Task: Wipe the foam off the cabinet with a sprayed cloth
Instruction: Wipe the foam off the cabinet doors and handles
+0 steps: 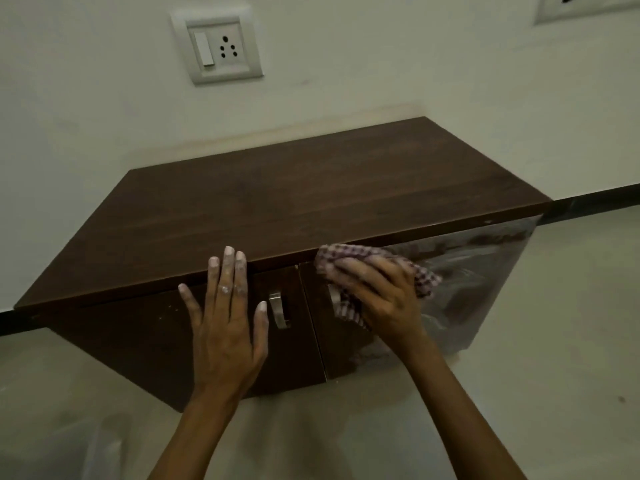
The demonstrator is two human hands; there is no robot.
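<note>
Left hand (227, 317) spread wide and flat, fingertips (228, 254) hooked over the front edge of the dark wooden cabinet (311, 188), palm against the left door. Just right of it, a metal handle (278, 310). Right hand (377, 296) closed around a bunched checked cloth (346, 256), pressed on the right door just under the top edge. Whitish specks on the fingers; pale smears, perhaps foam (485, 258), on the door right of that hand. Above both hands, a wall socket (217, 46).
</note>
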